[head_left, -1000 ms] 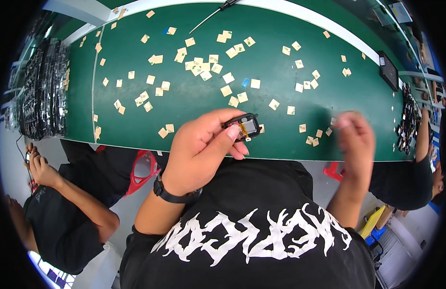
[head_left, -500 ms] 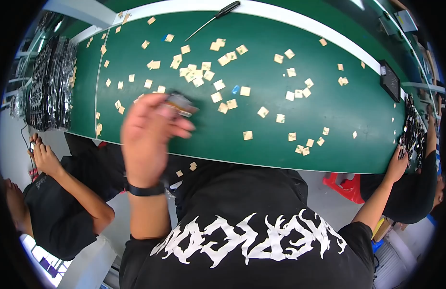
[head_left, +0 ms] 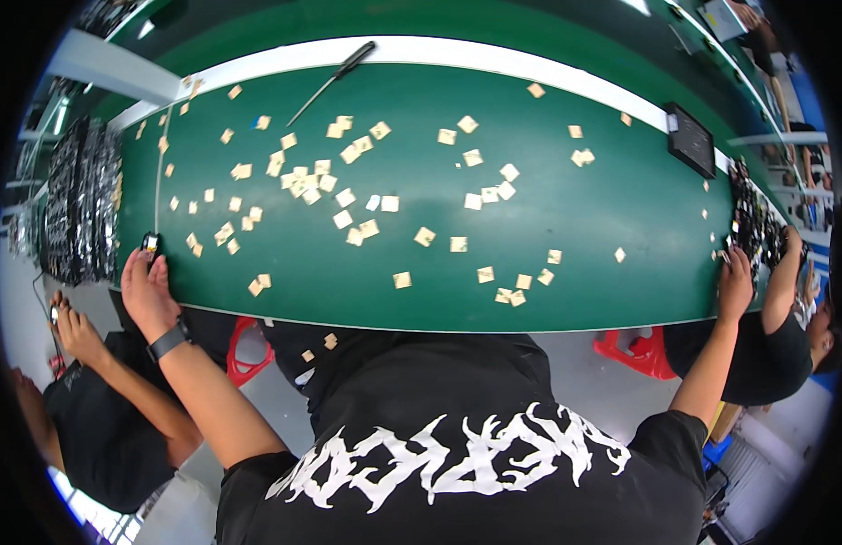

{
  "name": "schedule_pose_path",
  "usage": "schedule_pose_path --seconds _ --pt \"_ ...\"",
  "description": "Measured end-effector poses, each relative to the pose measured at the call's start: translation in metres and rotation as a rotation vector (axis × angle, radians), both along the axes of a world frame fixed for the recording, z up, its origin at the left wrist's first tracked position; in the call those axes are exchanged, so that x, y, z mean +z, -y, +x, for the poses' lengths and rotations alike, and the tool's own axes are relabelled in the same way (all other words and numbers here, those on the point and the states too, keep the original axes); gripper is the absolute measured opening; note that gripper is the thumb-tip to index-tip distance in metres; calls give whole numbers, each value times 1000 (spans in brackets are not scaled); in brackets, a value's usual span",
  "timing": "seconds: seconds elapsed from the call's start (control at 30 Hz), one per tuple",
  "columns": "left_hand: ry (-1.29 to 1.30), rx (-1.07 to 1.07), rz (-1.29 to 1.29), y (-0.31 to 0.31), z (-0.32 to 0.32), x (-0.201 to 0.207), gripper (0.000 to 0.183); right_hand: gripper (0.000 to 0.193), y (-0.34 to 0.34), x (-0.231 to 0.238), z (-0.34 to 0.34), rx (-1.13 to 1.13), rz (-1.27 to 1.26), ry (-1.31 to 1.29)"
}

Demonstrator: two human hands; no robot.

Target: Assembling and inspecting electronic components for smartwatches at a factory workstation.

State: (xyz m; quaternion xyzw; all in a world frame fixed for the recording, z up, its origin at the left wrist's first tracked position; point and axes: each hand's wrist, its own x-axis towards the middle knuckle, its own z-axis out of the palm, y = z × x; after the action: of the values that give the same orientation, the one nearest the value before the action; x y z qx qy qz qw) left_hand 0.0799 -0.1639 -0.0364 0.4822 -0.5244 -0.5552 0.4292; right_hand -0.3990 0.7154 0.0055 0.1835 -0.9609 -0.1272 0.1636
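Note:
At the left end of the green table point(head_left: 584, 291), my left hand point(head_left: 153, 295) is closed on a small dark part point(head_left: 150, 243) with a bright patch on it. A dark wristband point(head_left: 169, 341) sits on that wrist. My right arm is stretched to the far right. There my right hand point(head_left: 735, 286) touches the near side of a pile of small black parts point(head_left: 755, 238), fingers drawn together. What those fingers hold, if anything, is too small to make out. Many small cream squares point(head_left: 313, 182) lie scattered over the table between my hands.
A black screwdriver point(head_left: 353, 59) lies near the back edge. A black tray point(head_left: 690, 141) rests at the back right. Stacked black strips in clear wrapping point(head_left: 83, 204) stand at the left end. One person point(head_left: 94, 418) works at left, another point(head_left: 775, 359) at right, whose hand reaches the pile.
My left hand has moved from over the table to its left end, still holding the small dark part. My right hand remains at the pile. The view has shifted.

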Motion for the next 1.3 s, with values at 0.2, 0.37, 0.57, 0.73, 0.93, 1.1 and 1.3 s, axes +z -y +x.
schedule_pose_path --seconds 0.2,0.37,0.57,0.73,0.93,1.1,1.3 --pt "61 142 -191 -33 -31 11 36 25 23 14 23 112 -48 -103" --pt "-7 -288 -182 -179 -114 43 33 24 186 32 98 501 -162 -218" --pt "-162 -1195 355 -279 -161 59 59 17 376 36 175 1177 -460 -17" --pt "-158 -1341 608 -253 -150 61 45 20 429 43 199 1249 -505 83" --pt "-265 -1115 594 -236 -134 50 25 37 446 55 221 834 -783 656" --pt "-273 -1032 628 -235 -137 48 14 26 462 45 233 623 -924 938" --pt "-367 -950 449 -236 -131 46 15 14 482 37 243 111 -1239 1398"
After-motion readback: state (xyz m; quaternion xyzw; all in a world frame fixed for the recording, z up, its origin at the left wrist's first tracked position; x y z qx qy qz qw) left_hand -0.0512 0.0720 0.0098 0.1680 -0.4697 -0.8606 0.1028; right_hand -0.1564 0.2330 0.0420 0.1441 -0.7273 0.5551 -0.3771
